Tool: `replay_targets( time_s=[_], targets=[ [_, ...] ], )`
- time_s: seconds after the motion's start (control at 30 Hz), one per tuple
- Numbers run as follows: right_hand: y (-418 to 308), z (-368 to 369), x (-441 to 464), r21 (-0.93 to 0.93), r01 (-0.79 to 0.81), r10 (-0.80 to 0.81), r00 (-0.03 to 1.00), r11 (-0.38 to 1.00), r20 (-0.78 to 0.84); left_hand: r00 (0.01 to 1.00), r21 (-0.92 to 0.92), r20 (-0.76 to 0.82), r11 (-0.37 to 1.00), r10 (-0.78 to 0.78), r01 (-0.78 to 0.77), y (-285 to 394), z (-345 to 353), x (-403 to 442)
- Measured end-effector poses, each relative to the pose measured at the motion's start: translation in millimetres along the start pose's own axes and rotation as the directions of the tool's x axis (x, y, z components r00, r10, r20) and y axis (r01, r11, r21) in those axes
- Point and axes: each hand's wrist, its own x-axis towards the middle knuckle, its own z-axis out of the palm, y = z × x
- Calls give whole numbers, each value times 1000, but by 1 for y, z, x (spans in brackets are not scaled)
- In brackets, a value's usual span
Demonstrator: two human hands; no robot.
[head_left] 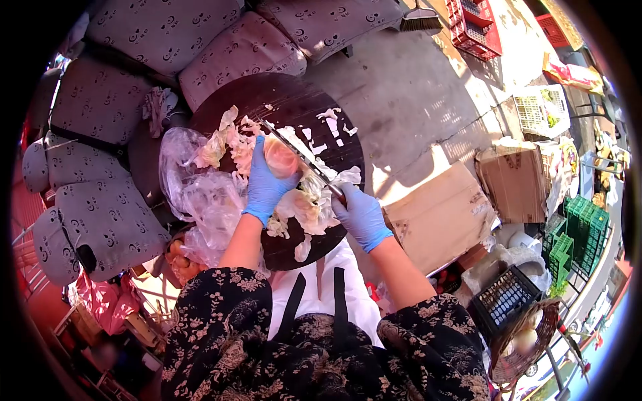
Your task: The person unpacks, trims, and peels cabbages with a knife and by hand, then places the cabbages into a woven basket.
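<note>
My left hand (267, 186), in a blue glove, grips a pale round cabbage head (281, 159) above a dark round table (234, 90). My right hand (362, 217), also gloved in blue, is closed around the handle of a long knife (297, 151). The blade slants up and left along the right side of the cabbage; whether it touches is hard to tell. Loose pale leaves (309, 208) lie around and below both hands. More torn leaves (229, 137) are heaped to the left of the cabbage.
Clear plastic bags (210, 194) bunch at the table's left edge. Patterned grey seats (100, 100) stand to the left and behind. Flattened cardboard (435, 217) lies on the right, near a black crate (506, 301) and green crates (585, 234). A red crate (473, 30) stands farther back.
</note>
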Motion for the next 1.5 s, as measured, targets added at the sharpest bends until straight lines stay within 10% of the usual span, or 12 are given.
replay_targets(
  time_s=[0.57, 1.5],
  targets=[
    [4, 5, 3, -172, 51, -52, 999, 984, -5, 997, 281, -51, 958, -53, 65, 25, -5, 0],
    [19, 48, 93, -241, -103, 148, 974, 965, 174, 987, 198, -64, 971, 150, -135, 11, -3, -6]
  ],
)
